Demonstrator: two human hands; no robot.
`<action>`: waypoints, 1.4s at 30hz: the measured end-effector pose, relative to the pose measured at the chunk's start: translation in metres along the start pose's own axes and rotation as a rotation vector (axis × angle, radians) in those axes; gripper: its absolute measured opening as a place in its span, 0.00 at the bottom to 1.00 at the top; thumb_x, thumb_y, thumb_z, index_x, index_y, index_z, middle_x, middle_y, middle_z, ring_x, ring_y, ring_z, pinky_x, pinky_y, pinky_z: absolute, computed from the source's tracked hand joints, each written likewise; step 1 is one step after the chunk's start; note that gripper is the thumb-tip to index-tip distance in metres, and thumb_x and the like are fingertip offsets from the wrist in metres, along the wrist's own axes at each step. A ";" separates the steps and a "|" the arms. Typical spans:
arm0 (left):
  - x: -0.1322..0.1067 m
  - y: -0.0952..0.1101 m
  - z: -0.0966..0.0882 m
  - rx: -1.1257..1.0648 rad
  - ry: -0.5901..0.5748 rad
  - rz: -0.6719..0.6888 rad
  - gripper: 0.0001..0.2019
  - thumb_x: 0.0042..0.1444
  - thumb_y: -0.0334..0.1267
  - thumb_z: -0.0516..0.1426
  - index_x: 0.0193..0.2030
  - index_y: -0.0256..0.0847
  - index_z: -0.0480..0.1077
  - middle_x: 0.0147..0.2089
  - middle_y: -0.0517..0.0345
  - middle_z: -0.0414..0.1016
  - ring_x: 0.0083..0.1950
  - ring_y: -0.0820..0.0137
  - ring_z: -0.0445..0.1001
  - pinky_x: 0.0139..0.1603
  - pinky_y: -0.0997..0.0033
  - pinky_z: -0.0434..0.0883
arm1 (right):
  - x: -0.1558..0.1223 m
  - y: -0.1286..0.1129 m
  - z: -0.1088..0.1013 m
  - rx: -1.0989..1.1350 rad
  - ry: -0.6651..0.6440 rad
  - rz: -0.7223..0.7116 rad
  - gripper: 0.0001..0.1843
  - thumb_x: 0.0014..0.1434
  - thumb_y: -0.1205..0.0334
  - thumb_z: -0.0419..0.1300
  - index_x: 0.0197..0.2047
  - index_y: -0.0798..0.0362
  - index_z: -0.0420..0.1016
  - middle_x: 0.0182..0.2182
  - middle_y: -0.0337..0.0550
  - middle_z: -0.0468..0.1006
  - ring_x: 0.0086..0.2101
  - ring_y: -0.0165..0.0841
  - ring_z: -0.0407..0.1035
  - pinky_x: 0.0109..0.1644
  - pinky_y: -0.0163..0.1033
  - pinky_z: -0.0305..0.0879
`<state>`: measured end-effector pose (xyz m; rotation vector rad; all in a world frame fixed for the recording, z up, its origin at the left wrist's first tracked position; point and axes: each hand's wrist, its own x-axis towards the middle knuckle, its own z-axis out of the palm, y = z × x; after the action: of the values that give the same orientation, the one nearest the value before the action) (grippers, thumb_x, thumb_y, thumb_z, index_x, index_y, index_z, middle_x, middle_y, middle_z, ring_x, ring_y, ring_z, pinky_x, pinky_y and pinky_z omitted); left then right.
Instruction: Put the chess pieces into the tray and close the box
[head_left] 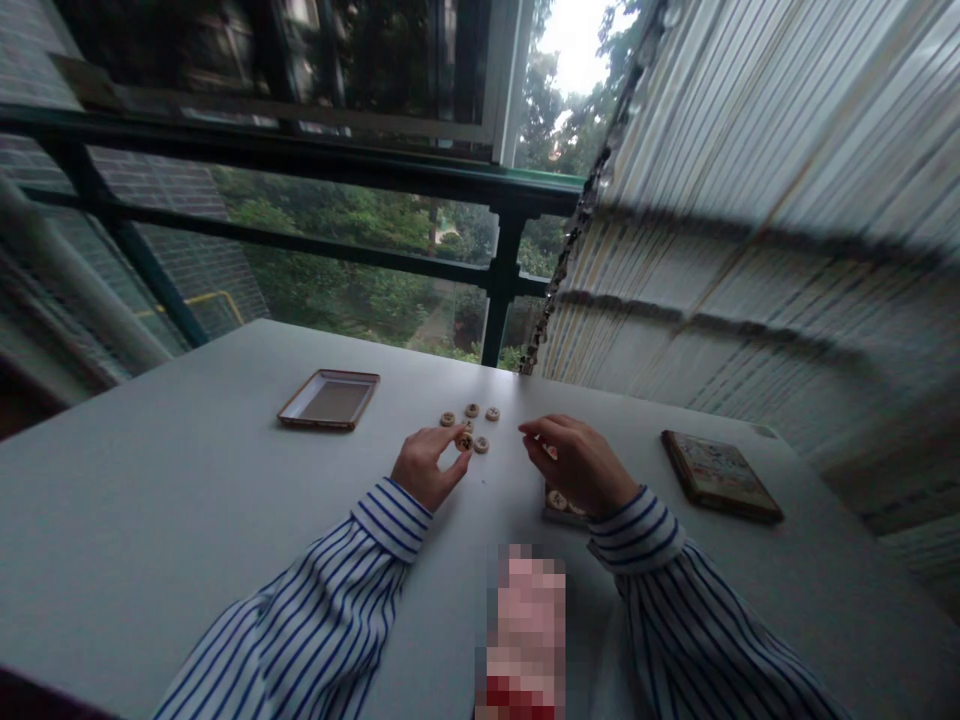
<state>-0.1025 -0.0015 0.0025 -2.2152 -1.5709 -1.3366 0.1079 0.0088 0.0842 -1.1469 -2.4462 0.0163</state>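
Note:
My left hand point(429, 468) pinches a round wooden Chinese chess piece point(464, 441) between thumb and fingers. Several more such pieces point(492, 413) lie in a small cluster on the white table, just beyond and beside it. My right hand point(577, 462) is curled over a shallow box point(564, 517), thumb and forefinger drawn close together; whether anything is between them I cannot make out. Round pieces point(556, 500) show in the box under that hand, which hides the rest of it.
An upturned shallow lid point(328, 400) lies at the far left of the table point(187, 480). On the right is a flat box with a patterned top point(720, 475). Pixelation covers something pink point(529, 610) at the front. A green railing point(501, 280) and a curtain point(720, 280) stand behind.

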 end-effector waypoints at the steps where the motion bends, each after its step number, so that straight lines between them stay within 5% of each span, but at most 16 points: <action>1: 0.000 0.002 0.001 -0.005 -0.006 -0.002 0.14 0.49 0.39 0.54 0.43 0.39 0.69 0.40 0.52 0.76 0.41 0.66 0.73 0.44 0.63 0.68 | -0.001 0.002 -0.003 -0.003 0.007 0.008 0.12 0.57 0.65 0.51 0.41 0.53 0.72 0.35 0.45 0.75 0.34 0.30 0.68 0.38 0.35 0.62; 7: -0.001 0.009 0.004 -0.032 -0.025 -0.011 0.13 0.48 0.38 0.55 0.42 0.39 0.69 0.40 0.52 0.76 0.41 0.65 0.72 0.45 0.63 0.67 | -0.008 0.017 -0.014 0.006 0.055 0.073 0.12 0.56 0.64 0.52 0.41 0.54 0.73 0.34 0.45 0.75 0.33 0.31 0.68 0.38 0.35 0.63; 17: 0.003 0.023 0.006 -0.091 -0.054 0.019 0.12 0.49 0.39 0.56 0.40 0.39 0.70 0.39 0.52 0.75 0.42 0.66 0.72 0.45 0.63 0.68 | -0.016 0.032 -0.026 -0.039 -0.051 0.080 0.12 0.56 0.63 0.52 0.42 0.52 0.72 0.32 0.42 0.76 0.31 0.30 0.69 0.36 0.34 0.62; 25: 0.024 0.035 0.008 -0.120 -0.161 0.040 0.13 0.48 0.39 0.57 0.40 0.37 0.71 0.39 0.51 0.73 0.42 0.66 0.70 0.46 0.65 0.68 | -0.018 0.034 -0.030 -0.069 -0.077 0.058 0.13 0.56 0.62 0.51 0.42 0.51 0.72 0.33 0.41 0.76 0.30 0.29 0.69 0.34 0.33 0.61; 42: 0.061 0.069 0.038 -0.238 -0.171 0.114 0.13 0.50 0.36 0.56 0.43 0.37 0.68 0.40 0.52 0.73 0.43 0.67 0.70 0.45 0.64 0.67 | -0.019 0.042 -0.038 -0.042 -0.047 0.153 0.12 0.56 0.60 0.52 0.41 0.52 0.72 0.32 0.43 0.77 0.31 0.30 0.69 0.35 0.34 0.60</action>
<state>-0.0199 0.0302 0.0484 -2.5796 -1.3722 -1.3989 0.1640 0.0160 0.1033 -1.3638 -2.4040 0.0388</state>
